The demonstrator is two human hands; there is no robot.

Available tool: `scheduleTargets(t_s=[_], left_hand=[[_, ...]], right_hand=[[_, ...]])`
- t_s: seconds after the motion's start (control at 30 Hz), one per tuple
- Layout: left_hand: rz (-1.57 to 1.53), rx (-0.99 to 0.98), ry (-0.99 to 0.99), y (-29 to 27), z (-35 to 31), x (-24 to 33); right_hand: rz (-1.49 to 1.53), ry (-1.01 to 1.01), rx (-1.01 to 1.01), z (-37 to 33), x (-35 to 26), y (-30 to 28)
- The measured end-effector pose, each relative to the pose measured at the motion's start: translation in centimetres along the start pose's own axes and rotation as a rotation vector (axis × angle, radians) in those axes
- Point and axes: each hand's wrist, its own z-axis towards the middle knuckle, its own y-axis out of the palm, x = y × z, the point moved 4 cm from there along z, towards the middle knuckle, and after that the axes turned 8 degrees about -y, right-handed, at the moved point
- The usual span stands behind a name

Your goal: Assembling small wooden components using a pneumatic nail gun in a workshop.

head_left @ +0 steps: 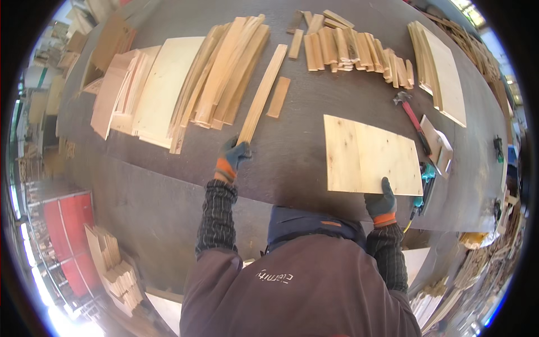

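My left hand (231,159), in a dark glove with an orange cuff, grips the near end of a long narrow wood strip (263,92) that points away from me. My right hand (383,201), gloved alike, holds a pale plywood panel (368,154) by its near edge, thumb on top and the other fingers hidden beneath. A short wood piece (278,97) lies just right of the strip. Beyond the panel's right side lie a claw hammer (414,119) with a red handle and a teal power tool (428,173), partly covered by the panel.
Long strips (227,70) and thin boards (168,84) lie in piles at the far left of the dark table (297,146). Several short wood blocks (359,48) sit in a row at the back. Stacked panels (441,73) lean toward the right, near a small white-edged piece (438,145).
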Motion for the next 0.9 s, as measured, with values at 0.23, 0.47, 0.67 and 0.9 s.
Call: scheduleTargets(t_s=[0.23, 0.47, 0.67, 0.9], left_hand=[[-0.059, -0.136, -0.084, 3.2, -6.4, -2.8], [0.29, -0.339, -0.207, 9.7, -5.4, -3.6], [0.283, -0.359, -0.244, 15.0, 0.8, -7.7], [0.742, -0.177, 0.217, 16.3, -0.4, -6.5]], right_hand=[[0.059, -0.031, 0.006, -1.2, -1.8, 2.2], [0.042, -0.045, 0.016, 1.3, 0.4, 2.7], [0.189, 0.124, 0.145, 6.4, 7.1, -1.5], [-0.113, 0.177, 0.328, 3.4, 5.6, 0.1]])
